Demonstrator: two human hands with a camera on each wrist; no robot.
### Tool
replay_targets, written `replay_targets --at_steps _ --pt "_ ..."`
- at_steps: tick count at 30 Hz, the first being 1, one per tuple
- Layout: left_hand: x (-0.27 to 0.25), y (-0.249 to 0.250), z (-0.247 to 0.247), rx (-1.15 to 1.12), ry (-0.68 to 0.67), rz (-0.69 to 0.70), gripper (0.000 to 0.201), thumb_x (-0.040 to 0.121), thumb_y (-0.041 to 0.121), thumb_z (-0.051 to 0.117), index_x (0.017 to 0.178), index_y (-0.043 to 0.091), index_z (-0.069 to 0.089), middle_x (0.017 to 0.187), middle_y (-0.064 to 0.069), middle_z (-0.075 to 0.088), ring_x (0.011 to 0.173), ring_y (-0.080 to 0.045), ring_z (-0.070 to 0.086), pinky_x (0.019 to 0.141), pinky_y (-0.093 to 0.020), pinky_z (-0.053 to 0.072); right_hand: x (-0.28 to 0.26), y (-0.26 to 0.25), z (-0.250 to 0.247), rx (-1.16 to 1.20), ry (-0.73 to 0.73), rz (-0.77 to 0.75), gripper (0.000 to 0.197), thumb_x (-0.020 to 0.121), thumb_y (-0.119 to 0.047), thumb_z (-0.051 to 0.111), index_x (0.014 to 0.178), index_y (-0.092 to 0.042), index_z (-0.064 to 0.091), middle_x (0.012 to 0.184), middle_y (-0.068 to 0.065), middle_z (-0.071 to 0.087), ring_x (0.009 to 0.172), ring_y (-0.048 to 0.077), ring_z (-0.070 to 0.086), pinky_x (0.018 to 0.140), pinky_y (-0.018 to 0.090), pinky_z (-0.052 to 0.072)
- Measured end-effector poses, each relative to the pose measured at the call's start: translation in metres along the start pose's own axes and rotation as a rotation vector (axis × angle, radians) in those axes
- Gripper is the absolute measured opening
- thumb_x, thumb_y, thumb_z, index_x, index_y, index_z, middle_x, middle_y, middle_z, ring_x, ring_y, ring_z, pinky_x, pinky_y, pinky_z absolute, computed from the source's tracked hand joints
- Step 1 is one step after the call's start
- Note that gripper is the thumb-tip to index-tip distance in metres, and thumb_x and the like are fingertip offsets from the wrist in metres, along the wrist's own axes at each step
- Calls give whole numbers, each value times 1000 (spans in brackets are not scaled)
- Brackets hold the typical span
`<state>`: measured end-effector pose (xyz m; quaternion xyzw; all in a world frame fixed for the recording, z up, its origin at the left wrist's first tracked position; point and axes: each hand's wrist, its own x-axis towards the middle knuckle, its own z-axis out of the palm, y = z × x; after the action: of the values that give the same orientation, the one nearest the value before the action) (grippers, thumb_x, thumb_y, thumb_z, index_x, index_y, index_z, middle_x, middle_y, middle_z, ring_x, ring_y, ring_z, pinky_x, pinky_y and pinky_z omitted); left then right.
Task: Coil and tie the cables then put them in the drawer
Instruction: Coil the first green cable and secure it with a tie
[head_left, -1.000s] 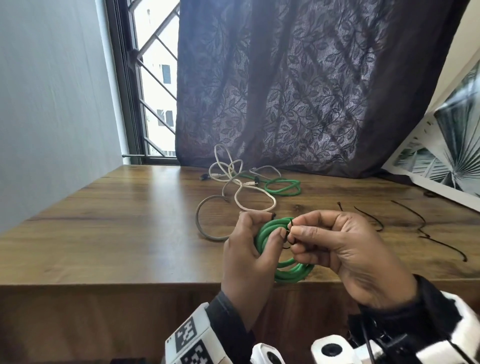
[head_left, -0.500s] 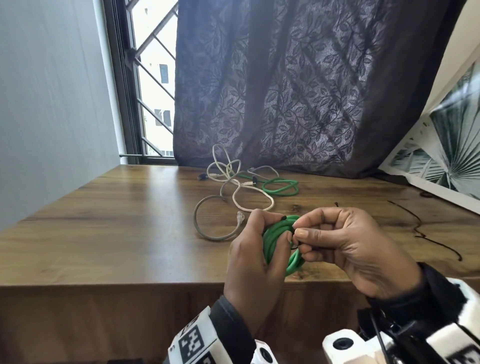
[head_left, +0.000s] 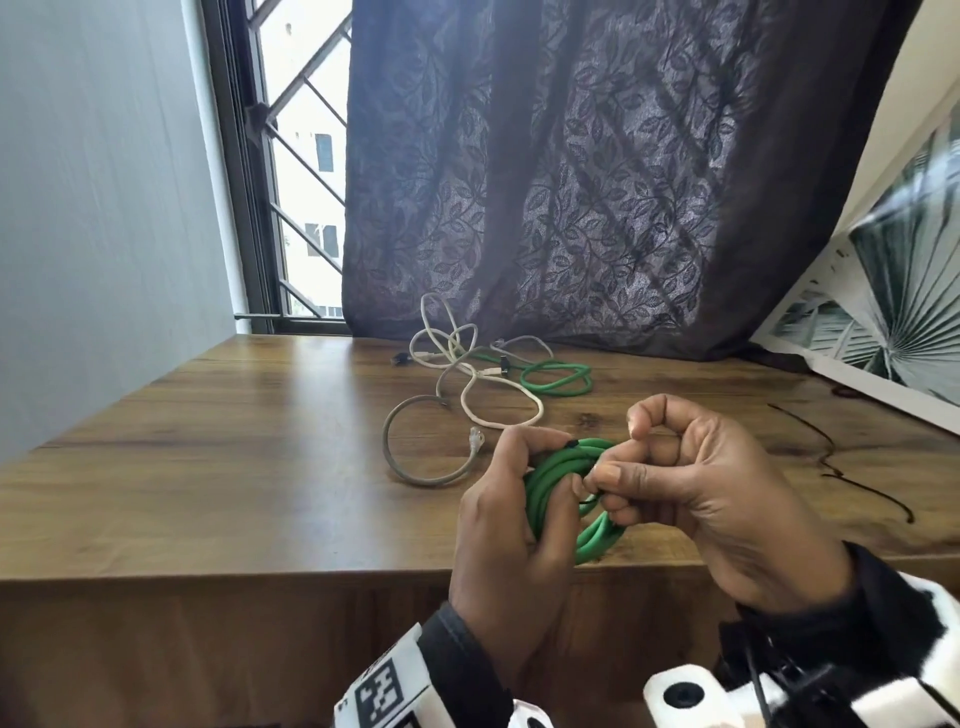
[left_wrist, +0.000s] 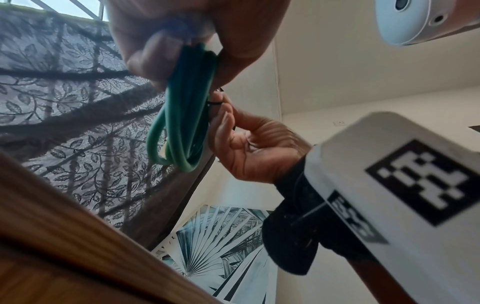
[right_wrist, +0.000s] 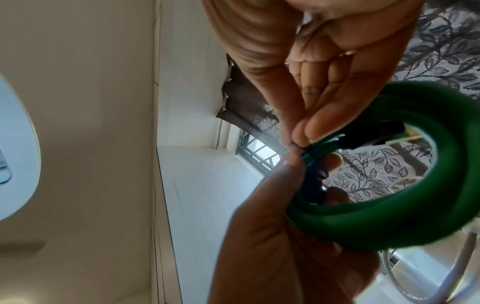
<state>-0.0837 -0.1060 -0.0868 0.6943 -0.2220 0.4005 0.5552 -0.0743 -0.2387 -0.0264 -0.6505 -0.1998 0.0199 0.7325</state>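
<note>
A coiled green cable (head_left: 550, 488) (left_wrist: 182, 123) (right_wrist: 405, 216) is held above the front edge of the wooden table (head_left: 208, 467). My left hand (head_left: 514, 525) grips the coil's left side, thumb and fingers curled round the loops. My right hand (head_left: 691, 483) pinches a thin black tie (head_left: 589, 501) (left_wrist: 215, 102) (right_wrist: 298, 146) at the coil between thumb and forefinger. Farther back lie a grey cable loop (head_left: 421, 447), a tangled white cable (head_left: 467, 384) and a second green cable (head_left: 556, 376). No drawer is in view.
Thin black ties (head_left: 841, 467) lie loose on the table at the right. A dark patterned curtain (head_left: 571, 182) hangs behind the table, a barred window (head_left: 296, 171) at the left, and a leaf-print poster (head_left: 883, 332) leans at the right.
Both hands with the coil have stayed over the table's front edge. The coil has turned more edge-on, and my right fingers have shifted their pinch on the black tie.
</note>
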Motion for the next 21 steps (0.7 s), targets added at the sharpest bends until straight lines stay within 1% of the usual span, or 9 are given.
replay_targets --at_steps 3,6,12,15,19,21 --pt "-1 0 1 -2 -7 -2 19 79 24 51 97 19 55 88 9 65 80 -6 63 70 -31 53 3 -3 -2 -17 4 50 45 42 -9 76 73 -12 44 55 13 64 38 15 55 36 21 46" --pt "-1 0 0 15 -11 18 18 79 23 51 97 23 54 87 11 64 79 -6 63 69 -30 52 4 -4 -3 -15 -16 66 40 47 -2 70 74 -12 42 56 13 64 37 14 54 35 21 46" --pt "-3 -1 -1 118 -46 69 21 78 21 49 98 27 50 86 13 61 76 -2 59 67 -23 50 5 -5 -5 -7 -36 93 40 48 -1 69 74 -13 41 51 9 62 36 13 53 34 20 44" --pt "-4 -1 0 121 -46 72 20 78 20 48 97 26 50 85 12 62 75 -3 59 66 -24 50 4 -3 -5 8 -25 96 40 48 0 68 74 -13 41 51 9 62 36 13 53 34 20 45" --pt "-4 -3 1 97 -10 48 18 78 21 50 95 21 54 82 11 63 72 -3 59 64 -23 49 4 0 -4 34 -19 93 39 51 1 67 75 -13 41 51 8 63 37 13 54 36 20 46" --pt "-4 -3 2 97 -10 38 17 78 21 50 95 18 55 82 10 63 72 -4 60 63 -24 50 4 0 -4 38 -15 92 39 51 0 67 75 -13 40 51 8 63 38 13 54 36 19 46"
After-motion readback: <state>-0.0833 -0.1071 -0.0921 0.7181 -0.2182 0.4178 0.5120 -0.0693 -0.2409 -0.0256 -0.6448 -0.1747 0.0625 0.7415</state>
